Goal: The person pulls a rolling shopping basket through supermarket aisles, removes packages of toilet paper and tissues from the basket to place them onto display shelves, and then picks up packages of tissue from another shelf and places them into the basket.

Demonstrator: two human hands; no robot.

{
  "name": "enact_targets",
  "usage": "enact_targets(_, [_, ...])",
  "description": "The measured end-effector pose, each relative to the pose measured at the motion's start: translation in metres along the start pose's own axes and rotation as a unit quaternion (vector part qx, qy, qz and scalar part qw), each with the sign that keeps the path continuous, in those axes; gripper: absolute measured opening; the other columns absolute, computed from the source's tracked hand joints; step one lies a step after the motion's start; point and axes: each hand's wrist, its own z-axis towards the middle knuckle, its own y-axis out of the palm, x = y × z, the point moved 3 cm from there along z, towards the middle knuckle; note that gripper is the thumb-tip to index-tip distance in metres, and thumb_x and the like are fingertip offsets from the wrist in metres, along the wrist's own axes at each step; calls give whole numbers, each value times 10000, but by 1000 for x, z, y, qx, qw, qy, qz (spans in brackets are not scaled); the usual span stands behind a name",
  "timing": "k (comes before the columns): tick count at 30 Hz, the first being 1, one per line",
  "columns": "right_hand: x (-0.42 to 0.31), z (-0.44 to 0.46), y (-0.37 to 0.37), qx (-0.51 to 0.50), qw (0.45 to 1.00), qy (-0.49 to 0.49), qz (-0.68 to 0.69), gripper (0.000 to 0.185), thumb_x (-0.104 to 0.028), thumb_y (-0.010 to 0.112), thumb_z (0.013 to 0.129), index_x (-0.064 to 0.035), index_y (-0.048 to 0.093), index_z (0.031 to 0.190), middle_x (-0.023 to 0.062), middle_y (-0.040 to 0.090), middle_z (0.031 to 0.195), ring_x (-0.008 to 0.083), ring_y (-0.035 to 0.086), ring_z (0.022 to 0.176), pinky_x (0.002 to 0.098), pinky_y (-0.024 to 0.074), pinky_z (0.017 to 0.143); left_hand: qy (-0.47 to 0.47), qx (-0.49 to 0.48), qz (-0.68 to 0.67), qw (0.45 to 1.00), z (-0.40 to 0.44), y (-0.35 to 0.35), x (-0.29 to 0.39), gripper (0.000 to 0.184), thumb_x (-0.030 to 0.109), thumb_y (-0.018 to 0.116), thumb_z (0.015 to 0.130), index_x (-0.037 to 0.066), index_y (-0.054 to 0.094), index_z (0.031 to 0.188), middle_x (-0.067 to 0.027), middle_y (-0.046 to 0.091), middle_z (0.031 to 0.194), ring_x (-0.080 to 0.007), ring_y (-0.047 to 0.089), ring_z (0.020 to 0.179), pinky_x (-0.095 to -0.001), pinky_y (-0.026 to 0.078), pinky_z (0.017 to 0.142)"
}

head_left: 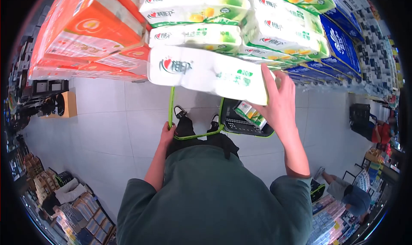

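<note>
My right hand (pixel 279 97) grips the right end of a long white tissue pack (pixel 206 72) with a red heart logo and green print. The pack is tilted slightly down to the right, in front of stacked packs (pixel 195 34) of the same look. My left hand (pixel 168 131) is wrapped round the green handle (pixel 171 103) of a black basket (pixel 234 122). Inside the basket, below the held pack, lies a smaller green and white pack (pixel 251 114). My right forearm partly hides the basket's right side.
Orange-red packs (pixel 90 30) are stacked at the upper left, and blue packs (pixel 341 43) at the upper right. Grey floor tiles (pixel 107 129) surround my feet. A person (pixel 349 193) is at the lower right, another (pixel 64 197) at the lower left, and one in red (pixel 382 133) at the right.
</note>
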Motion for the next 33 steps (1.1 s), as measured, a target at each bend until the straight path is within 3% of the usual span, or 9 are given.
enact_targets(4, [69,-107,50,-156,971,163,80,1013,-243,888,520,-103,381,1386,142,502,1195,352,480,1086,431,390,922,-9,16,-2,1000,-9,3,12,121,120,555,898,61,521,998,-21,517,680,-123,554,595,-278,432,559])
enact_targets(8, [138,-208,151,-265,917,297,-15,1025,-350,884,493,-86,399,1356,130,533,1126,342,511,1043,470,404,878,-21,29,23,999,-14,6,17,114,127,546,908,62,523,998,-16,495,688,-127,547,635,-290,450,611])
enact_targets(14, [231,-261,297,-424,828,325,-172,994,-486,850,508,-123,435,1334,72,556,1138,272,531,1057,458,414,856,-29,37,57,997,-19,9,24,135,128,533,920,53,516,1030,-14,484,689,-128,540,650,-301,480,651])
enact_targets(17, [262,-264,346,-465,807,326,-165,976,-532,803,586,-165,380,1386,139,453,1343,312,435,1240,503,340,1010,-31,62,49,996,-25,12,25,145,122,532,922,49,517,1047,-15,479,692,-125,531,645,-286,479,644])
enact_targets(18, [270,-271,358,-359,858,244,-275,920,-553,758,644,-193,375,1399,156,382,1412,331,394,1284,496,287,1066,-30,64,51,996,-26,13,26,143,120,536,922,50,518,1045,-13,474,689,-123,521,638,-288,480,643])
enact_targets(21, [294,-274,361,-296,878,326,-185,839,-536,709,707,-182,385,1395,195,349,1427,364,391,1283,488,332,1047,-38,55,51,996,-26,18,27,133,110,533,921,52,517,1040,-11,466,686,-121,505,633,-292,480,640])
enact_targets(24, [317,-327,390,-235,761,594,114,740,-453,656,768,-99,409,1369,282,383,1366,417,431,1231,452,419,981,-43,67,62,995,-25,17,23,130,105,536,919,48,518,1034,-22,479,697,-131,532,646,-298,488,641])
enact_targets(29, [358,-434,492,-137,708,657,220,592,-402,641,791,15,552,1202,282,595,1094,403,544,1094,415,437,959,-76,100,29,992,-18,14,17,100,88,520,923,52,496,1013,-15,447,681,-126,489,627,-303,487,645])
enact_targets(33, [374,-449,534,-68,728,660,173,530,-338,652,790,19,560,1170,293,590,1089,409,549,1074,436,437,949,-91,105,32,990,-8,8,11,86,93,527,923,67,493,997,-12,438,670,-123,467,616,-318,473,650])
